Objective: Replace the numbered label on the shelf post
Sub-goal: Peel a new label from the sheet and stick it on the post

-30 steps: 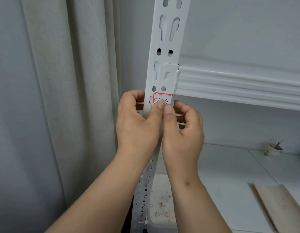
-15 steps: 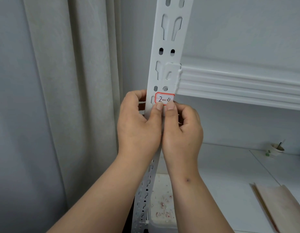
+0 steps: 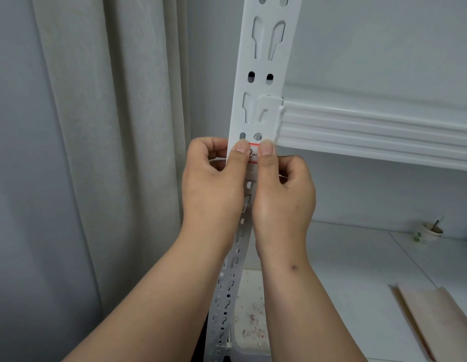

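A white slotted shelf post (image 3: 263, 61) runs upright through the middle of the view. A small red-bordered label (image 3: 254, 152) with handwritten figures is stuck on it just below the shelf beam (image 3: 370, 131). My left hand (image 3: 211, 184) grips the post from the left, its thumb pressing on the label's left part. From the right, my right hand (image 3: 282, 194) holds the post with curled fingers, and its thumb presses on the label's right part. Both thumbs hide most of the label; only a strip between them shows.
A grey curtain (image 3: 109, 152) hangs to the left of the post. Below lie a white shelf board (image 3: 357, 270), a paper cup (image 3: 428, 232) at the back right, a beige flat piece (image 3: 436, 317) at the right, and a white tray (image 3: 249, 322) with red-flecked scraps.
Both thumbs have slid up from the label's lower edge onto its face, covering the figures. The hands have stayed on the post.
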{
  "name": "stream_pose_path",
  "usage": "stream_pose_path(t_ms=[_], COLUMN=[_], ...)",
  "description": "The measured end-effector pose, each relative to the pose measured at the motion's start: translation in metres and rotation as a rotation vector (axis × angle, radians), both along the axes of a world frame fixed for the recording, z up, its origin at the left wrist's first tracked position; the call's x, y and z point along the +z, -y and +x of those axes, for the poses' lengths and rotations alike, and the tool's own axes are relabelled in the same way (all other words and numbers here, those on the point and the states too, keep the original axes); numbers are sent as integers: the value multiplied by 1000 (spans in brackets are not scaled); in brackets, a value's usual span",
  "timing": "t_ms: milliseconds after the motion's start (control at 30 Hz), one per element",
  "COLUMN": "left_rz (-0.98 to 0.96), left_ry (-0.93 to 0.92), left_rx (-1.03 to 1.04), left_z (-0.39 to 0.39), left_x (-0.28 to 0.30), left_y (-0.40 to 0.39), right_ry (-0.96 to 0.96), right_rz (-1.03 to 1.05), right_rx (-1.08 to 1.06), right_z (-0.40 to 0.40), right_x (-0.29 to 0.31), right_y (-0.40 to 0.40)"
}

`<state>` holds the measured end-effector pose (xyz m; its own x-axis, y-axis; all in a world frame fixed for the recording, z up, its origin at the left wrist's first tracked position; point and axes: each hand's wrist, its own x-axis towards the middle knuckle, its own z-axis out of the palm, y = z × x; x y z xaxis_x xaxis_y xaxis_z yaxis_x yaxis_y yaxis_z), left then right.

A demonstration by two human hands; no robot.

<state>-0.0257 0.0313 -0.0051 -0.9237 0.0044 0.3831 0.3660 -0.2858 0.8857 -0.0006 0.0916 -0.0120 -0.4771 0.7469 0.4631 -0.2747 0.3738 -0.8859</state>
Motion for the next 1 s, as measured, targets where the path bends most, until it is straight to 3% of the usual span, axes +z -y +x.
stream_pose_path(t_ms=[400,1000], left_rz=[7,33], left_ry=[-117,-112], left_rx=[21,-9], left_z=[-8,-10], left_x=[-15,-25], left_y=[1,2], right_ry=[-26,-44], right_rz=[51,83], right_rx=[19,38], right_z=[2,6], right_x=[-8,-18], right_y=[-2,-4])
